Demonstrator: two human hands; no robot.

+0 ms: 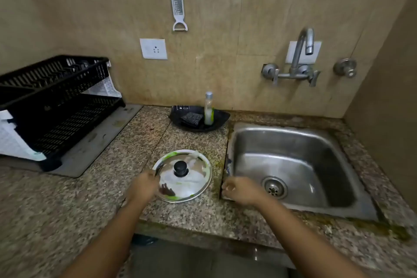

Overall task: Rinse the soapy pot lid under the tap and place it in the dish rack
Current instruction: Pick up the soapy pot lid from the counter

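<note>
A steel pot lid [191, 178] with a black knob lies flat on the granite counter, smeared with white foam and green soap. My left hand [144, 185] touches its left rim, fingers curled on the edge. My right hand [240, 189] hovers loosely curled over the sink's left rim, holding nothing, a short way right of the lid. The tap [302, 52] is mounted on the wall above the steel sink [293, 142]; no water runs. The black two-tier dish rack [54, 101] stands at the far left on a grey drain tray.
A black dish [216, 119] behind the lid holds a scrub pad [191, 118] and a soap bottle [208, 108]. A grater [178, 7] hangs on the wall above a socket [154, 49]. A valve [345, 67] sits right of the tap. The counter's front edge runs below my arms.
</note>
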